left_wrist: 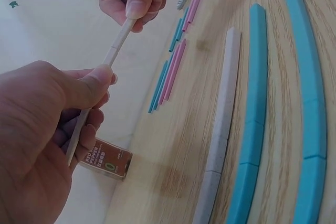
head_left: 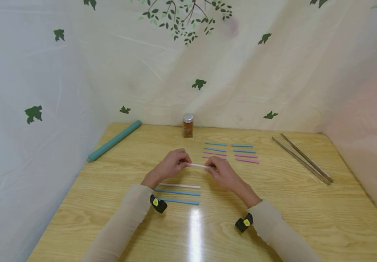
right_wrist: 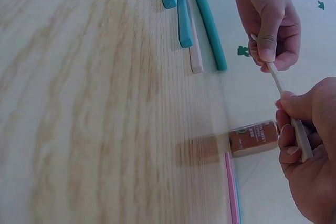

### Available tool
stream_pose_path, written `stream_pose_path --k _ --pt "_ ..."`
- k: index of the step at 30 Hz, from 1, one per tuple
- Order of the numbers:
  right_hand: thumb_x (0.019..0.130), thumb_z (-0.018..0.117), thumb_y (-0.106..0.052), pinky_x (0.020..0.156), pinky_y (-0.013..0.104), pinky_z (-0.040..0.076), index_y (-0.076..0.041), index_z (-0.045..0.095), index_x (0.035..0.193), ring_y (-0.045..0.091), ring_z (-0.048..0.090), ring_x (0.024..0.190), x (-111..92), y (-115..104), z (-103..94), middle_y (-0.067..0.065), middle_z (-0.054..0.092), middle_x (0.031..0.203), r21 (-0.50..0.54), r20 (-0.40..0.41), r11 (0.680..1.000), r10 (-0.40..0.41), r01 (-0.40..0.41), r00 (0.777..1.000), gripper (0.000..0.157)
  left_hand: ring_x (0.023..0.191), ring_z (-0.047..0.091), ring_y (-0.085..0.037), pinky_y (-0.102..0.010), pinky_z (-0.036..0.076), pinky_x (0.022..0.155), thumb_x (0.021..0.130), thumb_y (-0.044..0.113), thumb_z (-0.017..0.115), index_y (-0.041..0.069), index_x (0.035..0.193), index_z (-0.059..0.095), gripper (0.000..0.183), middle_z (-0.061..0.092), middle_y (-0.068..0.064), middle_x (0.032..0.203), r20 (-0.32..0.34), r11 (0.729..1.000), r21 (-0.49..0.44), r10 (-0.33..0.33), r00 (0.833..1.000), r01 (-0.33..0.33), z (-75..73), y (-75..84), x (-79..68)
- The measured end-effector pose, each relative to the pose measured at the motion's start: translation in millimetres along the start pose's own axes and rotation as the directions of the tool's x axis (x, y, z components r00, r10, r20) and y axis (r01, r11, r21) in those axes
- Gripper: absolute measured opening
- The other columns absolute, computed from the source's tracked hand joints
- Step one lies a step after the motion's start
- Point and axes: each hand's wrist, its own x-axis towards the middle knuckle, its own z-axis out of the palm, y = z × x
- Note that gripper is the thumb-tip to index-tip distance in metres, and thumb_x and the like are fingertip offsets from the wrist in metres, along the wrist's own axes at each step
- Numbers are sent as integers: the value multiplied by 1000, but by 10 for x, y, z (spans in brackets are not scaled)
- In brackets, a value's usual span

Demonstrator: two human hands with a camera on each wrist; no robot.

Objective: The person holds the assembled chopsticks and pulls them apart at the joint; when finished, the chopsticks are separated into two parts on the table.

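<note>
Both hands hold a thin white stick level above the table, one near each end. My left hand pinches it between thumb and fingers, and my right hand grips the other side the same way. Crosswise score lines mark the stick between the thumbs in the left wrist view. Its ends are partly covered by the fingers. On the table below my left hand lie a longer white stick and two blue sticks, a middle one and a nearer one, all scored across.
Beyond the hands lie two groups of shorter sticks, blue and pink. A red pepper jar stands at the table's back edge. A teal rod lies at the left, metal tongs at the right. Printed cloth walls the table.
</note>
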Motion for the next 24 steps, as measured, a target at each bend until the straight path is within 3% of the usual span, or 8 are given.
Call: stream_pose_path --k 24 --pt "95 57 -7 63 25 43 -7 61 94 11 47 70 -30 -6 -89 2 58 84 -36 -30 998 -47 46 998 4 78 57 -10 -23 50 71 90 8 65 6 88 68 4 58 -1 85 -62 997 -28 68 996 -70 49 -12 26"
